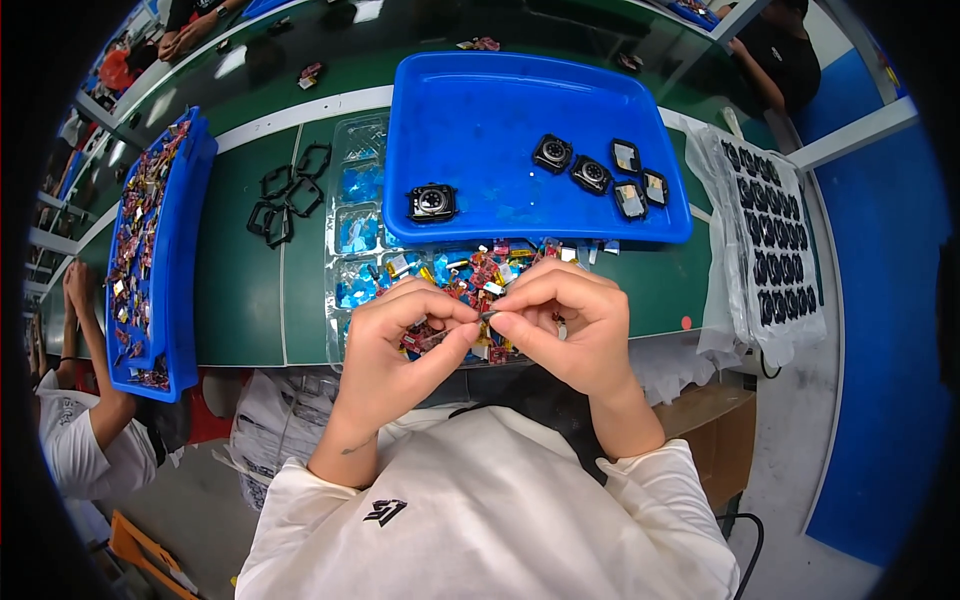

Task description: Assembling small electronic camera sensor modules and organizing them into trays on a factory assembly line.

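Observation:
Both hands meet in front of my chest, pinching a small dark piece point(487, 316) whose kind I cannot make out. My left hand point(405, 335) is closed, with thumb and forefinger at the piece's left end. From the other side, my right hand point(575, 325) grips it between thumb and fingertips. Under the hands lies a pile of small red, yellow and silver electronic parts point(490, 268), partly hidden by the fingers. Beyond them sits a large blue tray point(480, 110) with black smartwatch cases point(432, 202) in it, some showing round sensor backs.
A clear compartment tray point(358, 140) holds blue film pieces. Black frames point(295, 185) lie left of it, near a blue bin point(180, 270) of loose parts. Rows of black watch parts point(775, 225) fill a white-lined tray at right. Co-workers sit left and across the conveyor belt.

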Demonstrator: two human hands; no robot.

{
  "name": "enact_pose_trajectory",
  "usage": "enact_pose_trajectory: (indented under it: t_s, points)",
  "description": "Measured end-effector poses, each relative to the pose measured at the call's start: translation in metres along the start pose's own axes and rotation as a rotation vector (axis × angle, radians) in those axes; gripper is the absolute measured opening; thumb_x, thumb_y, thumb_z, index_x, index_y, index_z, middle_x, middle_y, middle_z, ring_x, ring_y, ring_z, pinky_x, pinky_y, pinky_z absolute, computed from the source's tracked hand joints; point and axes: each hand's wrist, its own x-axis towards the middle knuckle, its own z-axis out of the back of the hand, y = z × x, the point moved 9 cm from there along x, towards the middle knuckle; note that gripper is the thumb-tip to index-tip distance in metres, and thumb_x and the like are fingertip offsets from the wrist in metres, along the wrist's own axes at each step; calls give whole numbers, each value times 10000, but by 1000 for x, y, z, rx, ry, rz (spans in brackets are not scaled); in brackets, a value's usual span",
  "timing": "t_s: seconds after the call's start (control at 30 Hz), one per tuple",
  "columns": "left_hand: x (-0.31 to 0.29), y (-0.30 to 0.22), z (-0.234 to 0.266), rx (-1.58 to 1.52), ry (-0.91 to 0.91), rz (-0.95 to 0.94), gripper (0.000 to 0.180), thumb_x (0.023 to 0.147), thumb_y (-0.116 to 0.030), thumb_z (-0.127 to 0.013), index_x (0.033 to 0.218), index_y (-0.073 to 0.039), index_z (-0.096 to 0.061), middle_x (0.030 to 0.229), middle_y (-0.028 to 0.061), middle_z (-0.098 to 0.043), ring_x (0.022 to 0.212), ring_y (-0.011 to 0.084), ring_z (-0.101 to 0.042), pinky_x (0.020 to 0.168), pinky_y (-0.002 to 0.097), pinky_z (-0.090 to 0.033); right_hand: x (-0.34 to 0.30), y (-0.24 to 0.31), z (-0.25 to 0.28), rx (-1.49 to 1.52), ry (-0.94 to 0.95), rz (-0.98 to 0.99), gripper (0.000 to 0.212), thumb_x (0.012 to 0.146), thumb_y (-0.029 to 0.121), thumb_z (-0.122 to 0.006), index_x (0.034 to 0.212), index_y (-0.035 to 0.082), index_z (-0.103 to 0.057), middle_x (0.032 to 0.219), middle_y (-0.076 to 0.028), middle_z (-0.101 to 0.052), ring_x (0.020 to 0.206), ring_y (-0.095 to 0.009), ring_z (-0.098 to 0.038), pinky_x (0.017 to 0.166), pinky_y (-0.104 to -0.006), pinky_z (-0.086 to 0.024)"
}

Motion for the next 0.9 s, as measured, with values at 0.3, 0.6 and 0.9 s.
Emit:
enact_pose_trajectory:
  t_s: [0.3, 0.6, 0.9]
  points:
    - [1, 8, -6, -287, 96, 36, 63, 782, 29, -688, 832, 26, -650, 817, 54, -594, 744, 97, -552, 640, 215, -442, -6, -11, -17, 491, 128, -199, 60, 848, 3, -645, 816, -47, -646, 786, -82, -618, 616, -81, -567, 512, -197, -468]
    - [-3, 14, -4, -499, 119, 99, 43, 825, 20, -652, 853, 36, -625, 847, 56, -586, 769, 97, -543, 668, 220, -442, 7, -15, -1, -75, 45, -96, 81, 794, -51, -621, 860, -10, -600, 854, -81, -597, 630, -108, -562, 539, -239, -450]
    - [-5, 15, 8, -542, 12, 65, 48, 843, 1, -642, 870, 31, -617, 851, 46, -581, 765, 85, -529, 664, 212, -428, 52, -2, -38, -644, 342, 292, 594, 743, 191, -719, 1280, 80, -491, 1273, -126, -526, 1127, -311, -486, 912, -363, -418]
